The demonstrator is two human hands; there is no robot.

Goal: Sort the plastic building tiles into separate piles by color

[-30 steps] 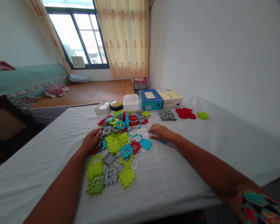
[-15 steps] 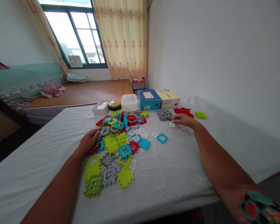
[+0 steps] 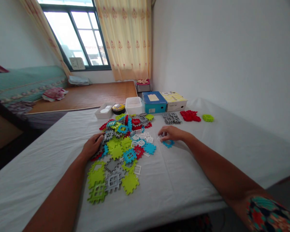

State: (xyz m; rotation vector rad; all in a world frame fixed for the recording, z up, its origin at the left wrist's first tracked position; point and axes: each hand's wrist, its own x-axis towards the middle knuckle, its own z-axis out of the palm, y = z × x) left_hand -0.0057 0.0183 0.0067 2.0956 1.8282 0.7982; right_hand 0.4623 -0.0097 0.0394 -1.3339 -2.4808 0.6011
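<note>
A pile of flat toothed building tiles (image 3: 116,152) in green, grey, blue and red lies on the white-covered table. My left hand (image 3: 93,145) rests at the pile's left edge, fingers loosely bent over the grey and red tiles, gripping nothing visible. To the right of the pile, my right hand (image 3: 169,132) pinches a small white lattice window piece (image 3: 159,138), partly covered by its fingertips. Under that hand lies a blue tile frame (image 3: 168,144), partly hidden. Several more white lattice pieces (image 3: 141,142) are scattered on the pile's right side.
Sorted at the back right are a grey tile group (image 3: 172,118), a red group (image 3: 190,116) and a green group (image 3: 208,118). Behind stand a blue box (image 3: 154,103), a yellow box (image 3: 175,101), a clear plastic container (image 3: 134,105), a round tin (image 3: 118,109) and a white tray (image 3: 103,112).
My right hand has moved left and nearer, from beside the grey group to the blue frame. The white piece seen at its fingertips has left that spot. My left hand stays put.
</note>
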